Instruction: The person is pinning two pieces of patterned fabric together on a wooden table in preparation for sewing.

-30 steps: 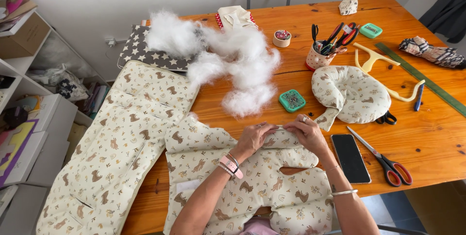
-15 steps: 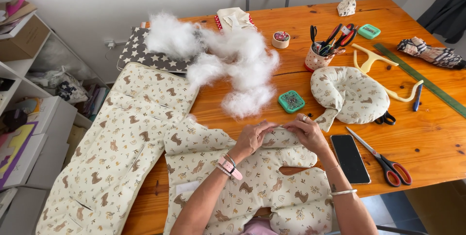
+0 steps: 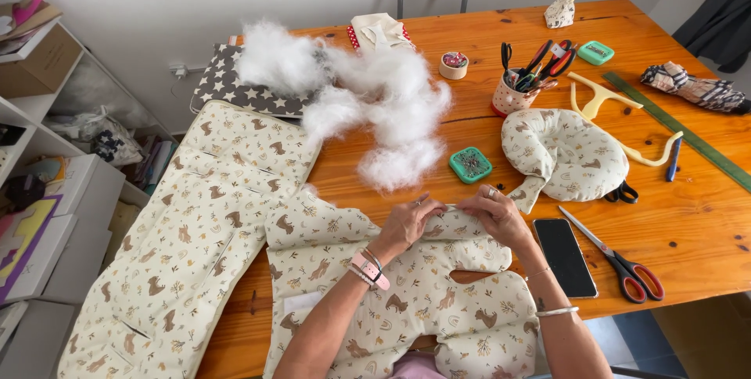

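Head view: the left hand (image 3: 405, 222) and right hand (image 3: 493, 213) are seen close together, fingers pinched shut on the top edge of a cream animal-print padded cover (image 3: 391, 293) lying on the wooden table (image 3: 704, 215). Just beyond the grip, a green pin box (image 3: 470, 165) is noted, with white stuffing (image 3: 383, 105) behind it. Farther right of the grip, a spotted cup (image 3: 512, 99) is filled with scissors and pens. A phone (image 3: 565, 256) is observed beside the right wrist.
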